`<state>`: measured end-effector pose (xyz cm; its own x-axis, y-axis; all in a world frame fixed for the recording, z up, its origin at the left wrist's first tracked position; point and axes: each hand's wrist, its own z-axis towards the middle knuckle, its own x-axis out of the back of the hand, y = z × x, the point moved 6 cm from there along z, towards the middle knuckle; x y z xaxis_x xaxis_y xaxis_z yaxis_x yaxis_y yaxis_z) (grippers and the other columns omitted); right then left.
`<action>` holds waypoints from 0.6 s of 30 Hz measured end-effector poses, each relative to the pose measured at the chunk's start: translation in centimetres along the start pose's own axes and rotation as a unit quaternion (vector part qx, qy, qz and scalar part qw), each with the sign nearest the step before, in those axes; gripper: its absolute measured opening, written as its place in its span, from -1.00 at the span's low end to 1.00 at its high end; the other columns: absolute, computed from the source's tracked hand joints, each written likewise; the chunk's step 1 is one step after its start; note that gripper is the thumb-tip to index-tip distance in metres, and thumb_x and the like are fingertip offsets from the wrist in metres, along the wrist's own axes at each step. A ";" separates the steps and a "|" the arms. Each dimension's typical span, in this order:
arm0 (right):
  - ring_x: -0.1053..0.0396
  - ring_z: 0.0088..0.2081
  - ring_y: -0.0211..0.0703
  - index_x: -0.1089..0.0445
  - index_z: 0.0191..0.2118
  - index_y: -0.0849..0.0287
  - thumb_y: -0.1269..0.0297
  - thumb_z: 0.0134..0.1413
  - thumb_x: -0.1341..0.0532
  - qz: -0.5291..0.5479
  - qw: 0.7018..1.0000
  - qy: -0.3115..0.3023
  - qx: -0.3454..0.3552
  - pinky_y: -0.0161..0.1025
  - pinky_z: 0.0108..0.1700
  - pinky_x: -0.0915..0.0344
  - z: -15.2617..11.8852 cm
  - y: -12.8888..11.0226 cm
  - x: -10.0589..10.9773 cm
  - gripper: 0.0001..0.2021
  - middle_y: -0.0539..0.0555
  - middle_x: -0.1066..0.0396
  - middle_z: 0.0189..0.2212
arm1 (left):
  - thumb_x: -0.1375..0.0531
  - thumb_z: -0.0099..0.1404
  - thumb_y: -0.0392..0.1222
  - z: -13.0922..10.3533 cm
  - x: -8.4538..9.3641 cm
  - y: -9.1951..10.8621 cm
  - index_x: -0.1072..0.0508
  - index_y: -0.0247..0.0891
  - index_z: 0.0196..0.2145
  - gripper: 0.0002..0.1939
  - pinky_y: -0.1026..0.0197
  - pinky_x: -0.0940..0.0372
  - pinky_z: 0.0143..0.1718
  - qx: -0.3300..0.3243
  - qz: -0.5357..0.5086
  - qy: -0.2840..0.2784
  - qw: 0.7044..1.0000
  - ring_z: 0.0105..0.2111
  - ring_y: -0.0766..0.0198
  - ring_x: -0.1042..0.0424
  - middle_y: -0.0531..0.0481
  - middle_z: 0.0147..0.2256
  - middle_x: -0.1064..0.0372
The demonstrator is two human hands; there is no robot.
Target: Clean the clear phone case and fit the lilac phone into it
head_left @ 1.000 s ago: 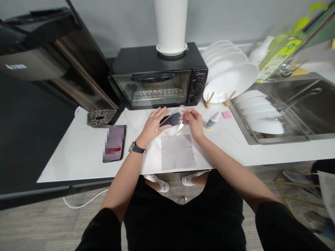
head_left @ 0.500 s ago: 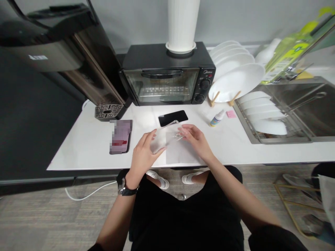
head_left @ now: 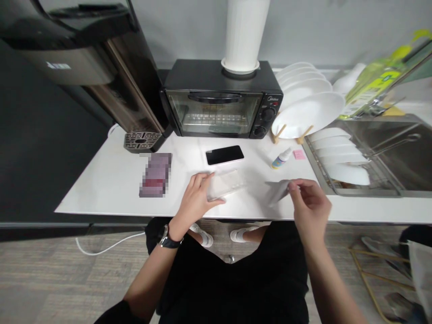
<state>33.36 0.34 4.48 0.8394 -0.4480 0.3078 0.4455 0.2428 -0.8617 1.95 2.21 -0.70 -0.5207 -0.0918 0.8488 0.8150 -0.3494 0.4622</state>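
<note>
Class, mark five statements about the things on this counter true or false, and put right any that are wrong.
1. The left hand grips one end of the clear case. True.
2. The black-screened phone lies between the toaster oven and the clear case. True.
3. The right hand rests on the black-screened phone. False: it pinches a thin grey sheet.
4. The pink note lies to the left of the spray bottle. False: it lies to the right.
5. A white pot stands on top of the toaster oven. True.
</note>
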 end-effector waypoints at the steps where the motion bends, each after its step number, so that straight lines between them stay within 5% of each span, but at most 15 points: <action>1: -0.58 -0.25 0.03 -0.55 -0.15 0.01 0.03 0.35 -0.34 -0.002 0.999 0.029 0.018 -0.01 -0.14 -0.54 0.2 -0.9 -0.1 -0.81 0.08 -0.59 -0.29 | -0.52 0.19 0.16 0.3 -0.3 0.2 -0.01 -0.02 0.54 0.16 -0.29 -0.31 0.34 -0.003 -0.008 -0.007 1.000 0.29 -0.26 -0.29 -0.27 0.28 -0.28; 4: -0.59 -0.20 0.04 -0.57 -0.12 -0.01 0.07 0.42 -0.27 -0.050 0.994 -0.009 0.102 -0.02 -0.10 -0.54 0.7 -2.9 -3.7 -0.82 0.11 -0.62 -0.23 | -0.54 0.13 0.20 0.4 -0.5 0.2 0.23 0.00 0.59 0.37 -0.32 -0.26 0.37 -0.003 -0.029 -0.018 0.999 0.36 -0.31 -0.21 -0.31 0.38 -0.17; 7: -0.62 -0.05 0.09 -0.59 -0.02 0.01 0.14 0.51 -0.14 -0.125 0.954 -0.197 0.186 0.02 0.04 -0.57 -0.2 -2.3 -10.0 -0.74 0.16 -0.67 -0.08 | -0.52 0.21 0.11 -0.1 0.0 -0.1 0.27 0.04 0.59 0.31 -0.27 -0.29 0.35 0.008 -0.042 -0.015 0.999 0.31 -0.22 -0.29 -0.23 0.33 -0.28; 9: -0.58 0.13 0.15 -0.57 0.13 0.06 0.19 0.54 -0.07 -0.158 0.922 -0.274 0.226 0.15 0.26 -0.48 -1.4 -1.1 -12.3 -0.66 0.19 -0.63 0.10 | -0.49 0.26 0.03 -0.4 0.4 -0.2 0.24 0.06 0.59 0.24 -0.23 -0.31 0.33 0.013 -0.055 -0.012 0.998 0.25 -0.16 -0.35 -0.17 0.26 -0.38; 13: -0.37 0.39 0.24 -0.37 0.40 0.07 0.15 0.54 -0.09 -0.210 0.905 -0.280 0.241 0.37 0.46 -0.23 -3.0 0.5 -11.6 -0.55 0.21 -0.48 0.32 | -0.51 0.24 -0.07 -0.2 0.4 -0.1 0.25 0.09 0.59 0.26 -0.21 -0.33 0.32 0.012 -0.091 -0.017 0.996 0.25 -0.12 -0.39 -0.11 0.26 -0.44; 18: -0.31 0.42 0.34 -0.25 0.48 0.29 0.11 0.52 -0.13 -0.248 0.906 -0.262 0.222 0.39 0.47 -0.20 -4.4 -0.1 -11.7 -0.42 0.40 -0.36 0.38 | -0.52 0.23 -0.09 0.7 -0.1 0.1 0.25 0.07 0.59 0.28 -0.20 -0.33 0.32 0.011 -0.120 -0.034 0.992 0.27 -0.11 -0.38 -0.11 0.28 -0.44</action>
<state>22.11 1.73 -0.79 0.4824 -0.1547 0.8622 0.7916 0.4983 -0.3535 2.27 2.83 -0.59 -0.6835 0.0544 0.7280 0.6746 -0.3340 0.6583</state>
